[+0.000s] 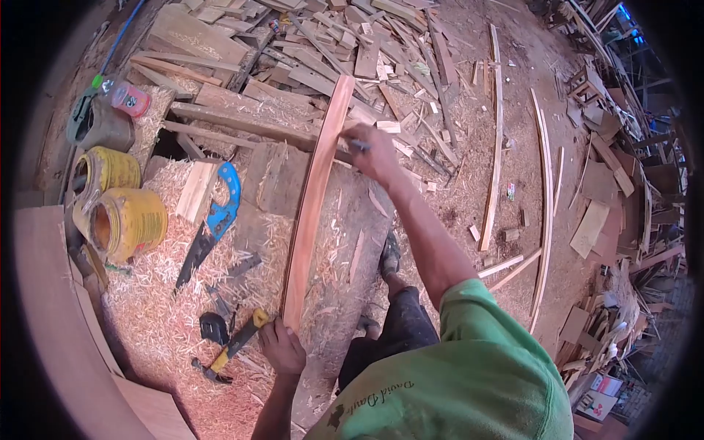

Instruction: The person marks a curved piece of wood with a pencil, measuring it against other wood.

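Note:
A long reddish wooden board [320,191] lies lengthwise on the workbench [352,242]. My left hand [282,348] is at its near end, fingers closed against the edge. Beside the far part of the board, my right hand [372,152] is closed around a small bluish-grey object [359,144], too blurred to name. A claw hammer [231,348] with a yellow and black handle lies just left of my left hand. Next to it is a black tape measure [214,328]. Farther up lies a handsaw [213,220] with a blue handle, near a short pale wood block [196,192].
Two yellow plastic containers [136,224] stand at the left, with a bottle with a red label [130,99] beyond. Wood shavings [147,315] cover the bench. Offcuts [330,44] are piled at the far side, and long strips [493,147] lie on the floor at right.

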A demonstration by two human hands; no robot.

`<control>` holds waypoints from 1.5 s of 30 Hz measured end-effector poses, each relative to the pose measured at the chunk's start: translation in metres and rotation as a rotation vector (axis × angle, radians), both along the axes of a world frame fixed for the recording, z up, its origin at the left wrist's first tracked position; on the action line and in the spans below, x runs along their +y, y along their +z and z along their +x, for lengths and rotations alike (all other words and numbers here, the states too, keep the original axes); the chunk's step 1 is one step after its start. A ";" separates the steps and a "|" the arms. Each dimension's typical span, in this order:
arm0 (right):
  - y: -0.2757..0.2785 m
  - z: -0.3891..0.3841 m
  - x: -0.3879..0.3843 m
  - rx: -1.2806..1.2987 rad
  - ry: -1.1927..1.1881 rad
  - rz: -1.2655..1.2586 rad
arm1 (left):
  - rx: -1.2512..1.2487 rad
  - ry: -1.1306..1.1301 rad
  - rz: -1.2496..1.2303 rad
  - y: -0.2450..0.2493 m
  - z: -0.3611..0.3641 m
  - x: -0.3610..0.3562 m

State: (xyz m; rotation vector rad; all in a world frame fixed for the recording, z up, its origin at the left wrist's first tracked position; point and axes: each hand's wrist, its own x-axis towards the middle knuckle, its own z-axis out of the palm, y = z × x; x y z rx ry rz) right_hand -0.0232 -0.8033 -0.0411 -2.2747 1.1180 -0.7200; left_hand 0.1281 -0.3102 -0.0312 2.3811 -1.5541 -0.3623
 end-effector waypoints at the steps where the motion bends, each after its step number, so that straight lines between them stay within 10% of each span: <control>1: 0.003 0.000 0.023 -0.025 0.000 0.011 | -0.019 0.003 -0.001 -0.003 0.000 0.002; 14: 0.009 0.001 0.284 -0.105 0.077 0.218 | -0.053 0.047 -0.085 -0.001 0.000 0.007; 33: 0.001 -0.038 0.574 -0.104 0.634 0.427 | 0.658 0.422 -0.575 -0.014 0.038 0.063; 45: -0.006 -0.081 0.386 -0.310 0.163 0.694 | -0.180 0.582 0.223 0.033 -0.050 0.352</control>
